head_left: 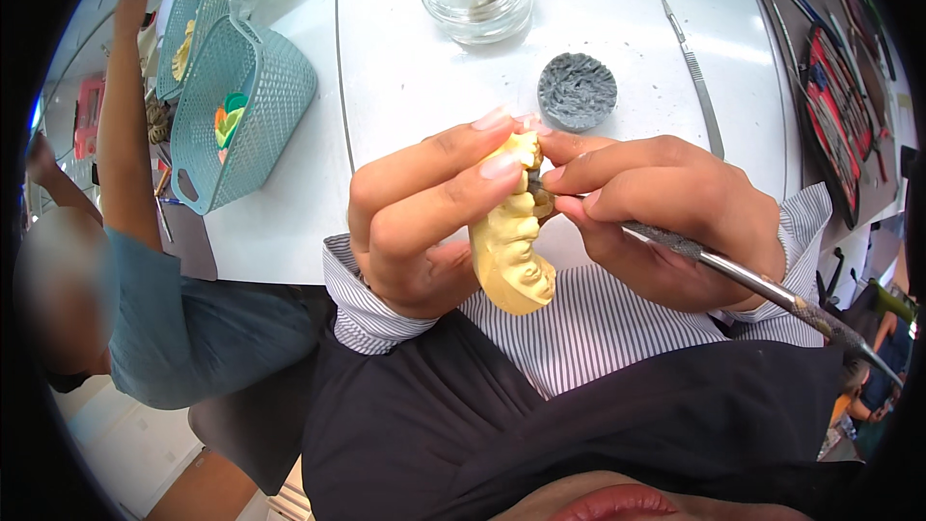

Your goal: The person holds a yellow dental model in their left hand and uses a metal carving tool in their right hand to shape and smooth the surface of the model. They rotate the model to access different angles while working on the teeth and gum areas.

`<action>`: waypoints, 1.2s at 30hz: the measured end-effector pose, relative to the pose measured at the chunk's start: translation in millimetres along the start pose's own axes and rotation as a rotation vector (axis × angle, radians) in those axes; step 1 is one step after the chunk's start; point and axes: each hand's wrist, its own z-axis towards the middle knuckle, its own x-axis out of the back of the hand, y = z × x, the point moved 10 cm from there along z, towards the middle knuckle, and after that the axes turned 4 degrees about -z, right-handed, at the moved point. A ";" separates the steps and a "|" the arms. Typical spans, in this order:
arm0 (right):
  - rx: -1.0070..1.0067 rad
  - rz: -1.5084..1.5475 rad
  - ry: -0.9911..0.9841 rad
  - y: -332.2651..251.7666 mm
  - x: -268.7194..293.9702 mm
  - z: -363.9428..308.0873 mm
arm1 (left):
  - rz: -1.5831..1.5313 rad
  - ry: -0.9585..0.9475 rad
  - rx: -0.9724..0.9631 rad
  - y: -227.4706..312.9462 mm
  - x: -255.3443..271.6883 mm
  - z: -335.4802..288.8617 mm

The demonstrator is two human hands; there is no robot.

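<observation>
Left hand (415,217) is gripping the yellow dental cast (503,256) before the striped shirt (598,323); right hand (666,207) is pinching a metal tool (738,273) at its teeth. Cast probably handling stiff, light, brittle; thick base looking safest to hold.

A: what's on that white table (410,96)?
B: lidded glass jar (477,14), round grey block (577,92) near it, scalpel (702,92) off right, teal basket (275,121) at left lol
</observation>
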 end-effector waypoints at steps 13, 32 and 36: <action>-0.014 -0.042 0.013 -0.7 1.4 0.6 | -0.026 -0.003 0.021 -1.4 -2.2 -1.4; -0.007 -0.075 -0.031 -4.6 -2.3 1.7 | 0.004 -0.100 -0.085 -0.8 -10.0 -3.4; -0.022 -0.061 -0.030 -3.1 -4.1 -0.1 | -0.055 -0.015 -0.066 3.7 -4.9 -1.0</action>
